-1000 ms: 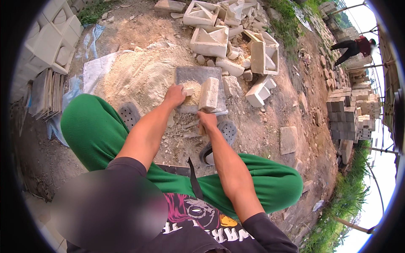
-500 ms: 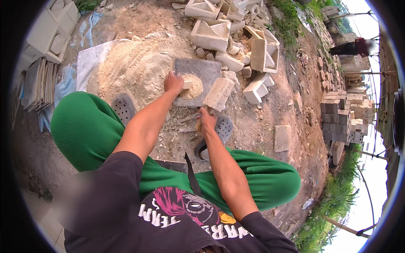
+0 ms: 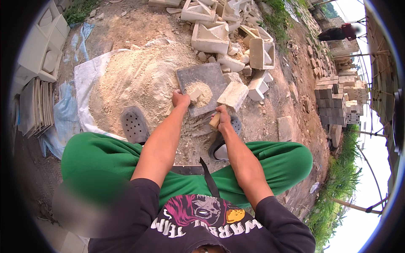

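My left hand [image 3: 180, 99] is closed at the left edge of a dark grey slab [image 3: 202, 76]. Its fingers are on a small pale stone piece [image 3: 195, 94], which rests among cream crumbs [image 3: 205, 97] on the slab. My right hand [image 3: 223, 114] is wrapped round a wooden handle [image 3: 215, 121], whose end sticks out toward me. Just beyond that hand, at the slab's right edge, is a thick whitish block [image 3: 233, 95]; I cannot tell whether the handle is joined to it.
A heap of cream rubble [image 3: 139, 76] spreads over a white sheet [image 3: 86, 80] at left. Broken pale blocks [image 3: 211, 37] pile up beyond the slab. My grey clogs [image 3: 135, 124] flank the work. Stacked bricks [image 3: 331, 101] and a standing person [image 3: 339, 33] are at far right.
My right hand and the whitish block have shifted right, and the wooden handle now shows more plainly. My left hand stays by the stone piece. The whole view has shifted slightly.
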Demonstrator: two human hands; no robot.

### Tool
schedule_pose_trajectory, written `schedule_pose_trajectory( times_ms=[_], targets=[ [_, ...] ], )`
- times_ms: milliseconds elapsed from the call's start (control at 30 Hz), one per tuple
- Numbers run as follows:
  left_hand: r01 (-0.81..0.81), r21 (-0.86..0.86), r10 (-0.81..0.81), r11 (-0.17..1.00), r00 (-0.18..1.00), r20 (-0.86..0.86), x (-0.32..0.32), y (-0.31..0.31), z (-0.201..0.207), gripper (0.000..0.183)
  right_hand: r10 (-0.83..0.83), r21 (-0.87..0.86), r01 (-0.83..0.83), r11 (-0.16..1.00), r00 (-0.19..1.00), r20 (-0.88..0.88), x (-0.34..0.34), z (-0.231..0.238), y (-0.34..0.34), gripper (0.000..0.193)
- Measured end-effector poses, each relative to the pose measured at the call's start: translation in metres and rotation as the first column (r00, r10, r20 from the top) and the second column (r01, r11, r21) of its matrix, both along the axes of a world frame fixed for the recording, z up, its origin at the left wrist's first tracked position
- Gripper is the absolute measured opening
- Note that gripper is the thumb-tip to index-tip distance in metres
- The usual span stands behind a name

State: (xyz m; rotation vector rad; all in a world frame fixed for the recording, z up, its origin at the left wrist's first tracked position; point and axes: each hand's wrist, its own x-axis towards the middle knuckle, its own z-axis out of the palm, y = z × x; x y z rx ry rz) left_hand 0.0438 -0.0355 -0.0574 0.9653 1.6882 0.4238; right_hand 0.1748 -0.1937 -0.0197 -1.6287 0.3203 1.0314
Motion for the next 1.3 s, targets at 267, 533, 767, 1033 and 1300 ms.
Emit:
schedule_pose_trajectory(
  times_ms=[267,533,767,1033,1300],
  targets=[
    [0.039,0.088,-0.053,0.995,0.986,0.160,-0.012,0.001,0.003,0.040,-0.033,-0.028,0.033,0.999,0.999,0.010,-0.021,-0.002,0.009,0.029],
    [0.256,0.182,-0.273,0.949,0.959,0.073,-0.015,0.008,0.012,0.044,-0.169,0.173,0.205,0.963,0.965,-0.201,-0.019,-0.014,0.004,0.028],
    [0.402,0.172,-0.395,0.899,0.916,-0.078,-0.031,-0.007,0.014,0.042,-0.187,0.157,0.215,0.964,0.967,-0.174,-0.025,-0.012,-0.003,0.024],
    [0.704,0.500,-0.510,0.505,0.711,-0.485,-0.021,-0.026,0.051,0.052,-0.023,-0.151,0.035,0.988,0.997,0.075,-0.030,0.005,0.015,0.042],
    [0.818,0.475,-0.670,0.324,0.553,-0.495,-0.016,-0.013,0.054,0.042,0.321,-0.489,-0.161,0.857,0.910,0.262,-0.001,-0.065,0.014,0.021]
  ],
)
